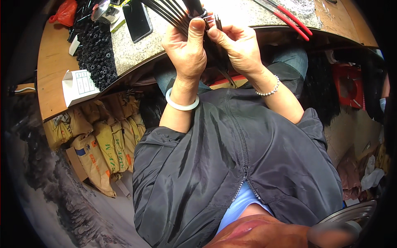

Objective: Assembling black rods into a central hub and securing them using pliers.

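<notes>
Head view is showing a bundle of thin black rods (169, 12) fanning out toward the upper middle of the frame, gathered where a dark ring or collar (197, 12) is sitting around them. The left hand (186, 49) is closing around the bundle just below that collar, thumb pressing on top. The right hand (237, 47) is pinching a few slim dark strips (218, 22) beside it, fingers narrowed together. The rods are looking light, springy and smooth, so they are likely slipping or splaying easily; gripping near the collar, where they are bunched, is looking like the steadiest hold. A white bangle (182, 103) is circling the left wrist and a beaded bracelet (268, 89) the right. Farther out, a dark phone (137, 18) is lying on the speckled worktop (132, 51), a heap of small black gear-like parts (97, 53) is spreading at upper left, and red-handled pliers (289, 18) are resting at upper right.
</notes>
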